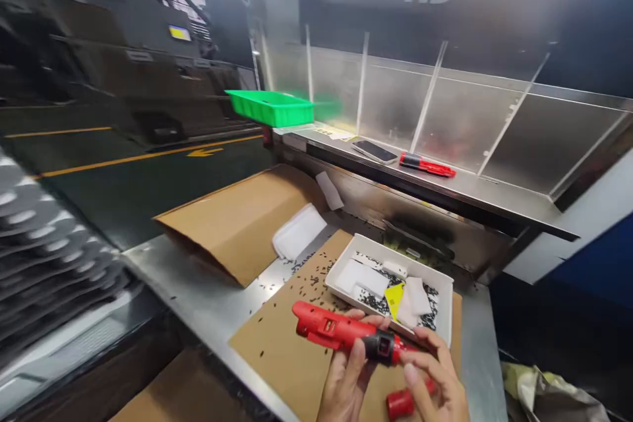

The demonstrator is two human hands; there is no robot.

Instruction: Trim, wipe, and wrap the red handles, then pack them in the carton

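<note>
Both hands work at the lower edge of the head view, low and right of centre; the left hand (346,379) grips from below a red electric screwdriver (346,333) with a black collar, fingers curled round its body; the right hand (438,379) closes over the tool's front end, thumb on top, and a short red cylindrical part (401,403) sits under its palm, though whether it is held or merely touched cannot be told.

The screwdriver lies roughly level, its rear pointing left, above a flat cardboard sheet (277,349) spread on the metal tabletop (198,290); small black screws (306,277) are scattered over the sheet and the bare metal beside it.

Just beyond the hands stands a white tray (448,297) holding more screws, white packets and a yellow slip (394,298); its near rim is close to the fingers.

To the left a folded cardboard box (232,224) lies on the tabletop, with a white pad (299,231) beside it; open metal remains between box and sheet.

A raised steel shelf (475,194) runs behind; it carries a phone (374,151), a red marker (426,165) and, at the far left end, a green bin (270,107).

The tabletop's left edge drops to a dark floor with yellow lines (133,158).
</note>
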